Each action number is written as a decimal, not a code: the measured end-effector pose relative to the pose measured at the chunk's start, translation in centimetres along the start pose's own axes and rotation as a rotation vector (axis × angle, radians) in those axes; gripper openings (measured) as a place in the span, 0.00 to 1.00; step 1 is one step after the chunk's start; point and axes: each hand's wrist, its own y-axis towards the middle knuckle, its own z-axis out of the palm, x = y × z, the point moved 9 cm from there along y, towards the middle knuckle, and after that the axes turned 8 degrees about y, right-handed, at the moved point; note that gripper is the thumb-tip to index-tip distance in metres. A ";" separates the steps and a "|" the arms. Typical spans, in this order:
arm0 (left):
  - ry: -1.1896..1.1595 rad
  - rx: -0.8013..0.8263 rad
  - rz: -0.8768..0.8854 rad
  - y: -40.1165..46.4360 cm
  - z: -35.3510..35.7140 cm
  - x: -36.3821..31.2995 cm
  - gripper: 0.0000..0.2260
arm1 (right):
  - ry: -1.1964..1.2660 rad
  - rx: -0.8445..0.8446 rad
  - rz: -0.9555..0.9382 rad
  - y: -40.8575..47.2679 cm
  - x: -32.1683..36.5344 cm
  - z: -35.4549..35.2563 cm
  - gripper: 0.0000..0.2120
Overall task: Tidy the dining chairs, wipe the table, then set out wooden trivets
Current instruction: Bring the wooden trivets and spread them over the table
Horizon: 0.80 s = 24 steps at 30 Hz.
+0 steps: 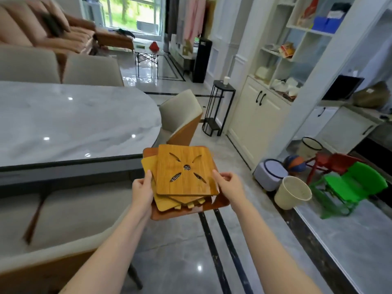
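Left hand (141, 188) and right hand (228, 183) grip the stack of wooden trivets (184, 177) by its side edges.
I hold it off the table's (74, 124) corner; I'd carry it level toward ten o'clock, then deal trivets singly.

Between the fingers (148, 177) the trivets (186, 172) are smooth, grained wood with a light sheen, over a darker reddish board (220, 201). Beyond them, the desk (74, 122) is glossy grey marble; the floor (180, 251) is polished tile.
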 end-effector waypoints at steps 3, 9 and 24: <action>-0.020 -0.038 0.005 1.9 0.4 -0.7 0.23 | -0.083 0.059 0.015 4.1 0.9 0.6 0.24; -0.025 -0.082 -0.007 6.4 1.7 -2.4 0.20 | 0.013 0.365 0.263 9.0 0.9 5.3 0.19; -0.126 0.073 -0.045 23.0 13.8 -9.1 0.22 | 0.086 0.185 0.104 28.6 9.1 6.3 0.11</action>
